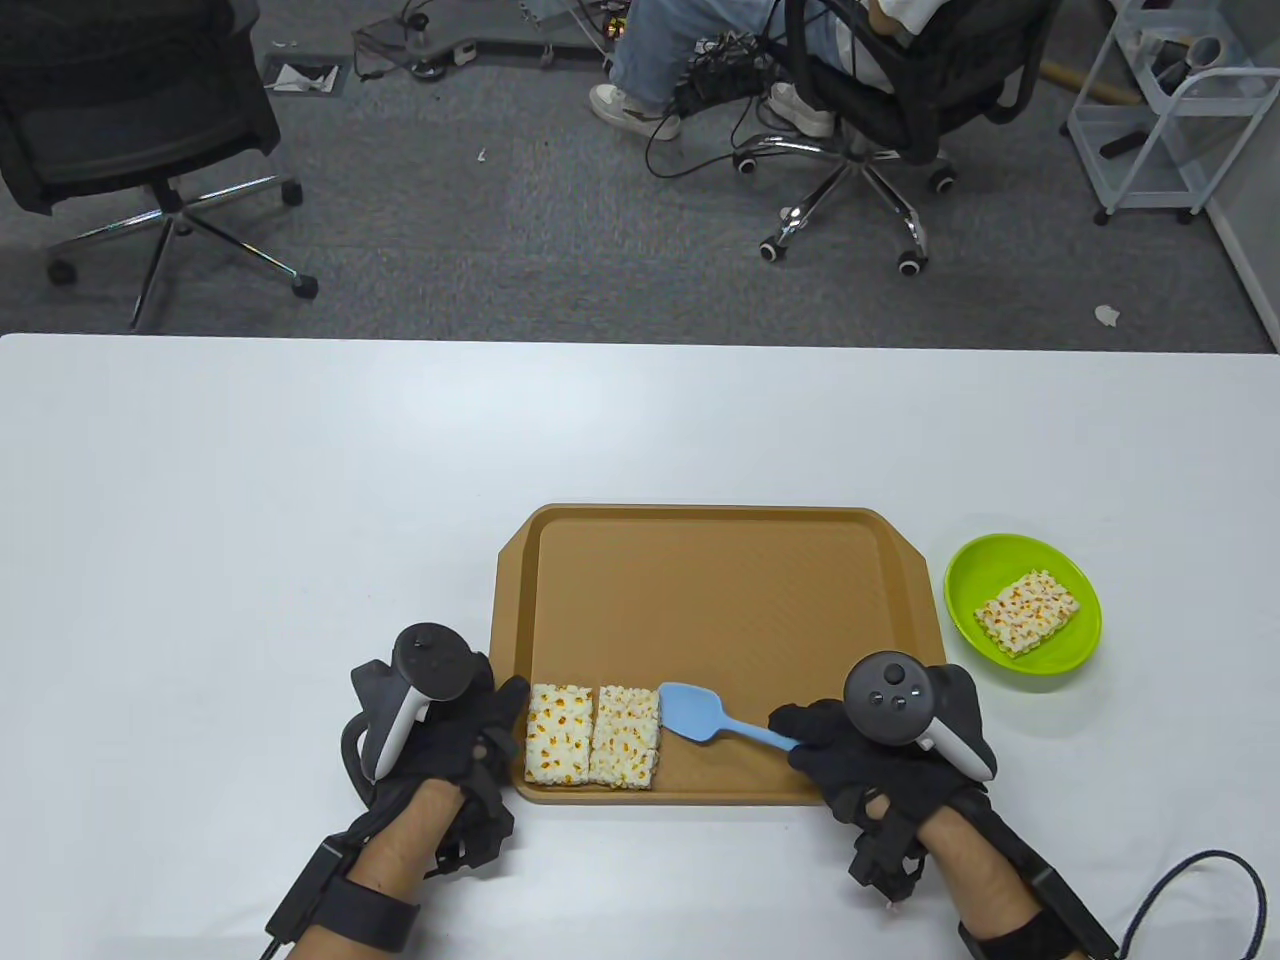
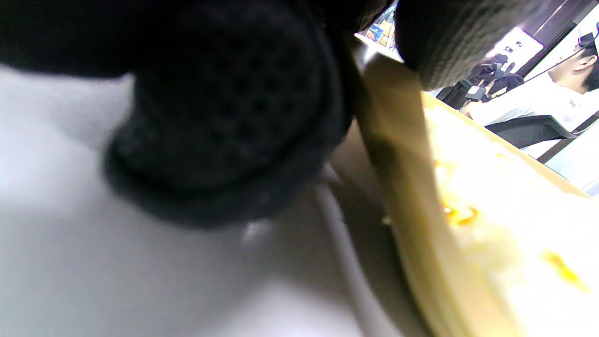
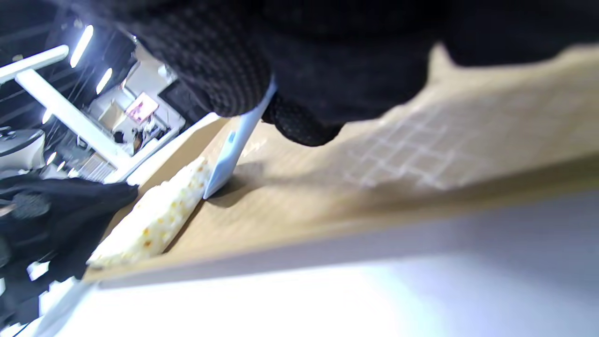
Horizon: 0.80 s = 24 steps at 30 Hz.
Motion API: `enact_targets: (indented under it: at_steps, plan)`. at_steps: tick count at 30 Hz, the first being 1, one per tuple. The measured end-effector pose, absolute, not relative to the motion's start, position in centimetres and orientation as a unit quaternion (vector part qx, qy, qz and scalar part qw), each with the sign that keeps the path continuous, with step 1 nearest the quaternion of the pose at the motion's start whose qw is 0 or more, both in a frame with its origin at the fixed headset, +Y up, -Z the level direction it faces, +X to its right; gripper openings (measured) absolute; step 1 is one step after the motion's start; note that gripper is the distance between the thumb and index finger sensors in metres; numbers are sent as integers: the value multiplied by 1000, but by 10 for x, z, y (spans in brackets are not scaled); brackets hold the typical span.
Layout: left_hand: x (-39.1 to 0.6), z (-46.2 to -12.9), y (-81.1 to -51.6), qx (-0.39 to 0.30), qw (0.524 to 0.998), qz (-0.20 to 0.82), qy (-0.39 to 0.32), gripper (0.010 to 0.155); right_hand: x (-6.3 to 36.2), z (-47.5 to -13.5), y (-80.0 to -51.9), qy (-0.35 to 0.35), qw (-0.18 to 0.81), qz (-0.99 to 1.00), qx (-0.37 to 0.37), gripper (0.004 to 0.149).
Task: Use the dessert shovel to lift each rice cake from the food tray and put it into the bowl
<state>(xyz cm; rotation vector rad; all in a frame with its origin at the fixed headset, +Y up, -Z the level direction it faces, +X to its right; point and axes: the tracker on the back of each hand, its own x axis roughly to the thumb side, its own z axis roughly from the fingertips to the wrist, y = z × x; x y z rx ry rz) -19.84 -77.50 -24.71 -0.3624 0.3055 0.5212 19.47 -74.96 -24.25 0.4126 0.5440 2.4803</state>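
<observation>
One cake [image 1: 1028, 612] lay in the bowl [image 1: 1070, 655]; two cakes [image 1: 592, 735] remained on the tray [image 1: 700, 560]. Right hand [image 1: 860, 745] gripped the shovel [image 1: 700, 715]; left hand [image 1: 450, 720] lay relaxed beside the tray.

Three rice cakes, one shovel, one tray, one bowl, two hands

Two rice cakes [image 1: 592, 735] are lying side by side in the near left corner of the one food tray [image 1: 720, 600], and a third rice cake [image 1: 1028, 612] is sitting in the single green bowl [image 1: 1070, 655] to the right. One blue dessert shovel [image 1: 700, 718] is showing, with one left hand [image 1: 440, 730] and one right hand [image 1: 880, 750].
</observation>
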Motion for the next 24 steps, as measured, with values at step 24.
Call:
enact_targets:
  at_steps: [24]
  plan:
    - [-198,-247,-775,-176,939,255,150,66,163,-230,-766,216,321,910,148,53]
